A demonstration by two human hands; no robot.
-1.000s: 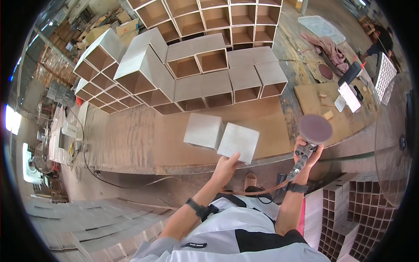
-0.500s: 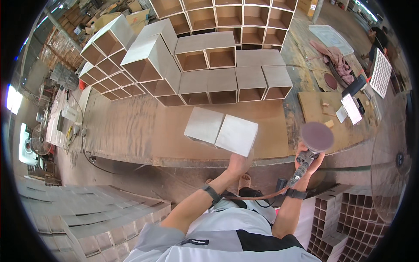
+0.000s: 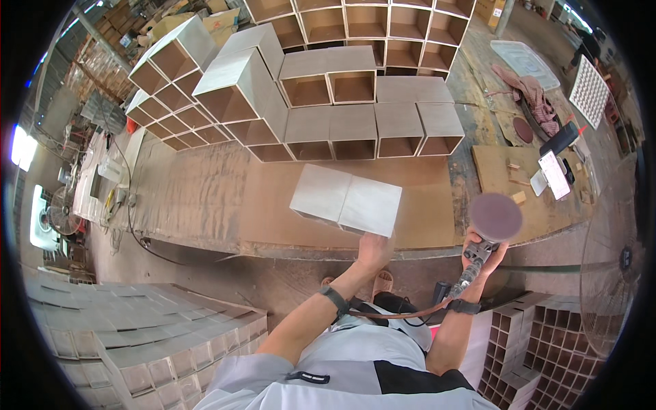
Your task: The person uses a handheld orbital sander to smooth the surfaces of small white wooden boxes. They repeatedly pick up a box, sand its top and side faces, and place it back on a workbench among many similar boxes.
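Note:
On the near part of the workbench two whitish wooden boxes stand side by side, a left box (image 3: 321, 191) and a right box (image 3: 371, 205), their tops meeting at a thin seam. My left hand (image 3: 374, 251) is closed on the near edge of the right box, fingertips partly hidden by it. In my right hand (image 3: 486, 258) is a disc sander (image 3: 476, 265), wrapped by my fingers. Its round purplish-brown sanding disc (image 3: 495, 217) faces up, to the right of the boxes and apart from them. A brown hose (image 3: 403, 316) runs from the sander across my body.
Stacked open-fronted boxes (image 3: 352, 124) line the back of the workbench (image 3: 198, 191). At right lie a board (image 3: 492, 164), a phone on a stand (image 3: 552, 174), a cloth (image 3: 529, 92) and a clear plastic lid (image 3: 525, 63). A fan (image 3: 615, 260) stands at far right; more boxes (image 3: 171, 342) are behind at left.
The right box has turned and shifted slightly left, closing the gap so that both tops line up. My left hand moved with it. The sander stays nearly where it was.

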